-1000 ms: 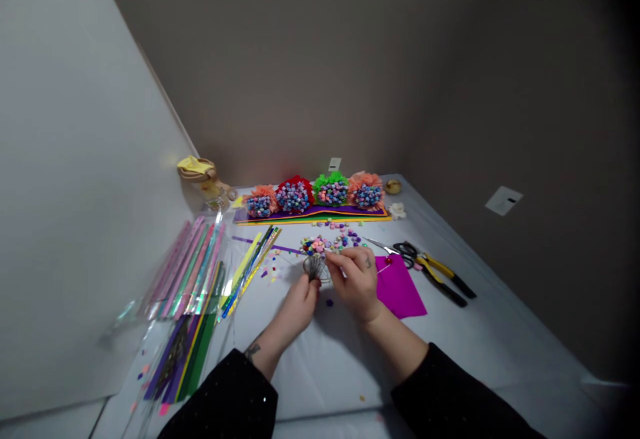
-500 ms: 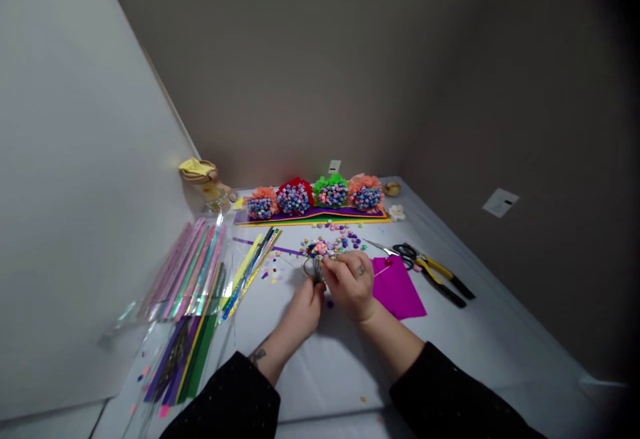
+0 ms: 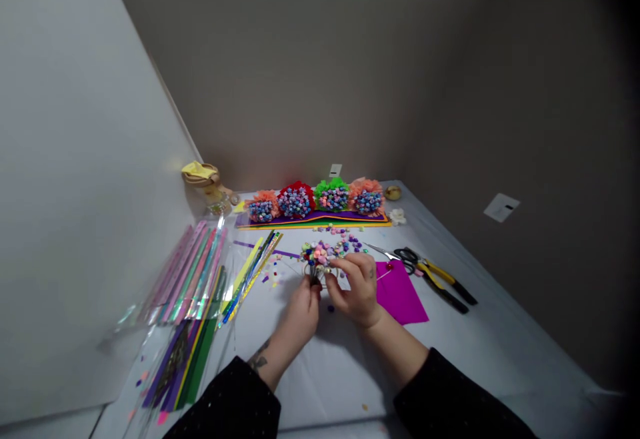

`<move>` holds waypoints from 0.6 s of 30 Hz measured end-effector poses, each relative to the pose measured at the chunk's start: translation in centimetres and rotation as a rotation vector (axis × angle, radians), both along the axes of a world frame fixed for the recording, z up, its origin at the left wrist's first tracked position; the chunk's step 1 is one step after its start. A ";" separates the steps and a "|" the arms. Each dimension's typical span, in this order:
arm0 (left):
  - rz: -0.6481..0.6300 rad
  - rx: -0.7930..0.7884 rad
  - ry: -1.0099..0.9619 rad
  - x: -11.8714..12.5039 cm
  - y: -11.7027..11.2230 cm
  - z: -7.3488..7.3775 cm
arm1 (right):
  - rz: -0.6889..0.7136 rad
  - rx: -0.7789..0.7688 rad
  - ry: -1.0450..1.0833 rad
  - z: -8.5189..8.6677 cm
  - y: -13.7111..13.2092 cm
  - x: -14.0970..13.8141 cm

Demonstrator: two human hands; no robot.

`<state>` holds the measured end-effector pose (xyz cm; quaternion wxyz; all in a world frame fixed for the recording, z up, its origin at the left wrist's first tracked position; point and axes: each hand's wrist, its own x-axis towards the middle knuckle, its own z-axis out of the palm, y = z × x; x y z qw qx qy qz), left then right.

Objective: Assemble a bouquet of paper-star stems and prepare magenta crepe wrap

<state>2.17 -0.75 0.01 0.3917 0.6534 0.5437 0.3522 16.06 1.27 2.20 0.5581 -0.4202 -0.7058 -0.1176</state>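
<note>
Pale bare left hand [image 3: 301, 314] and right hand [image 3: 354, 290] together, fingers clamped on a bunch of thin dark wire stems topped with small multicoloured paper stars [image 3: 319, 256]; bunch at 12 o'clock from the wrists (stems pinched tight); flat magenta craft sheet [image 3: 401, 294] at 3 o'clock.

The person wears a black long-sleeved top. Its left sleeve [image 3: 223, 402] and right sleeve [image 3: 453, 399] are flecked with tiny silver sparkles, which show most plainly on the left one. Both sleeves end partway along the arms, and the skin beyond them is bare. A dark tattoo [image 3: 259, 360] marks the left forearm [image 3: 277, 366] just past the sleeve. A smaller dark tattoo [image 3: 371, 272] sits on the back of the right hand [image 3: 356, 290], near the fingers. The left hand [image 3: 303, 316] is bare too.
</note>
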 end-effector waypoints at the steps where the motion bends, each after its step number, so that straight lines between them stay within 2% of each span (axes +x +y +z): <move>1: 0.002 0.024 0.020 0.0 0.0 -0.1 | -0.002 0.001 0.006 0.1 -0.1 0.0; 7: -0.010 0.092 0.118 -0.1 0.1 -0.7 | -0.034 0.017 0.015 0.3 -0.2 -0.1; 18: -0.027 0.081 0.126 0.0 0.0 -0.2 | -0.049 0.029 0.005 0.2 -0.1 0.1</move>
